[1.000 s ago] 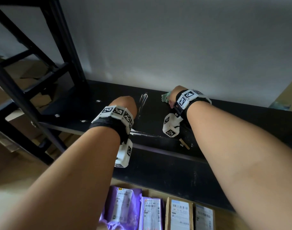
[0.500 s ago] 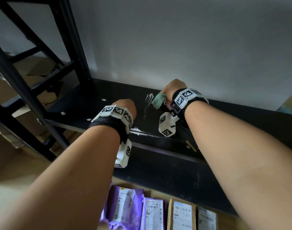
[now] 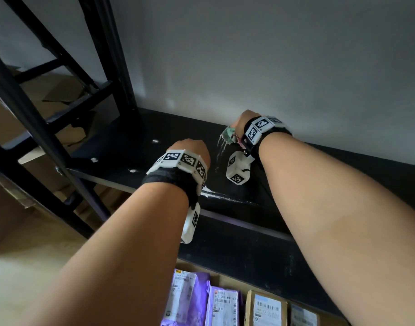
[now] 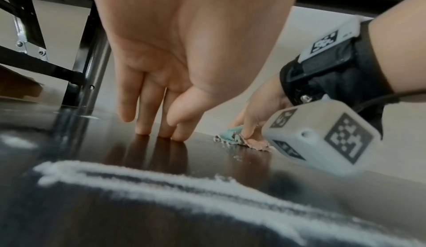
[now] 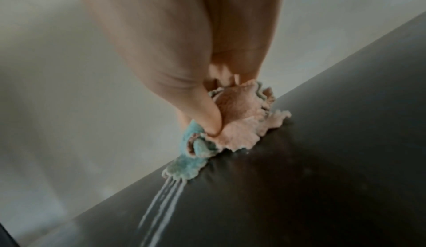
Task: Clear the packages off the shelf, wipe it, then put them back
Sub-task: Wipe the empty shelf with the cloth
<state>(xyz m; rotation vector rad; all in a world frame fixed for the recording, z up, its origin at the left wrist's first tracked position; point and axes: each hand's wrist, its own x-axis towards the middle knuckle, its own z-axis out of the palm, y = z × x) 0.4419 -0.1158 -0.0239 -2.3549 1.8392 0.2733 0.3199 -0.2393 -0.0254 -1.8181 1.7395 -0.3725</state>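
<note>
A pale grey wall [image 3: 272,55] is standing behind the scene, filling the upper part of the head view. A black metal frame [image 3: 60,95] of uprights and cross-braces is rising at the left, its round post [image 4: 92,65] showing bolt holes in the left wrist view, with a silver bracket [image 4: 21,32] bolted to a brace. Flattened brown cardboard [image 3: 60,90] is lying behind the frame. A tan floor [image 3: 25,267] is spreading at lower left. Part of a brown carton [image 3: 4,208] is showing at the left edge.
</note>
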